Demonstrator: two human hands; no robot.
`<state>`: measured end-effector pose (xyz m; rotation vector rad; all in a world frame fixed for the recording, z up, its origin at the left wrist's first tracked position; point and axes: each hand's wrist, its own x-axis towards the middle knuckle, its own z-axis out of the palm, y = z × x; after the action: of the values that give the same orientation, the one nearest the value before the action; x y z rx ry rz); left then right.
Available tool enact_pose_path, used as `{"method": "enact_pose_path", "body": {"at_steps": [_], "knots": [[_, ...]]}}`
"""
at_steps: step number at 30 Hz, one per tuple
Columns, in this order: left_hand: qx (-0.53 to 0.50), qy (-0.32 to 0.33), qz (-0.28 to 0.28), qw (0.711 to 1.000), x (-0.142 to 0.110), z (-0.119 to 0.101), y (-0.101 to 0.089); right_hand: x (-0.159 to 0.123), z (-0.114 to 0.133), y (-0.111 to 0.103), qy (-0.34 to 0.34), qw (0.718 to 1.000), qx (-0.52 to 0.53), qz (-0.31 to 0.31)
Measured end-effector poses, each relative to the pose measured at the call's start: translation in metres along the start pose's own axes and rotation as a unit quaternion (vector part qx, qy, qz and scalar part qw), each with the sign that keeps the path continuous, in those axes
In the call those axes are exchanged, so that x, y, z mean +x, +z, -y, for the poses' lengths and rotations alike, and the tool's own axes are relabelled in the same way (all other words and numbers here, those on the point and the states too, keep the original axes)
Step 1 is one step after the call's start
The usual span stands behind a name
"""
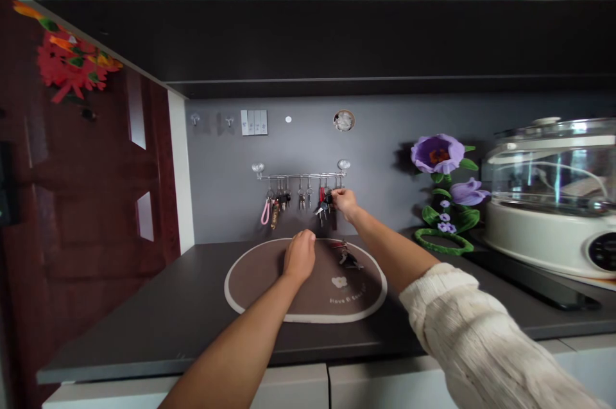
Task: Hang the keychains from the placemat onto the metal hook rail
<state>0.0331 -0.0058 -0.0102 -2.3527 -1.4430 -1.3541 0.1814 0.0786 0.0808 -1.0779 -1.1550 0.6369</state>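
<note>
At the right end of the hook rail [301, 176], in the head view, the right hand [344, 202] reaches up to the hanging keys [322, 210], fingers drawn together; whether they grip a key cannot be told. Below the rail, the left hand [300, 256] is held over the oval mat [260, 282], its fingers curled inward; whether they hold anything is hidden. Also below the rail, toward its right end, a loose key bunch [350, 260] lies on the mat. Right of the rail stand purple flowers [437, 155].
</note>
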Motion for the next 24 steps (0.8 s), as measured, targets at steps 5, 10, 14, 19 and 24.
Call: {"method": "enact_pose_path", "body": {"at_steps": [5,10,14,19,24], "knots": [[-0.007,0.004,0.0,1.0,0.0,0.001,0.001,-0.002,0.0,-0.005,-0.008,1.0,0.008,0.02],[-0.005,0.01,-0.009,1.0,0.0,0.001,0.001,-0.005,0.0,-0.011,-0.021,1.0,-0.009,0.01],[0.0,0.02,-0.009,1.0,0.0,0.0,0.001,-0.019,0.007,-0.017,-0.02,0.999,0.008,0.029],[0.016,0.035,0.009,0.999,-0.003,-0.007,-0.001,-0.045,0.02,-0.025,-0.002,0.998,0.032,0.051],[0.005,0.039,0.028,0.999,-0.003,-0.016,-0.001,-0.069,0.021,-0.038,0.004,0.996,0.028,0.08]]}}
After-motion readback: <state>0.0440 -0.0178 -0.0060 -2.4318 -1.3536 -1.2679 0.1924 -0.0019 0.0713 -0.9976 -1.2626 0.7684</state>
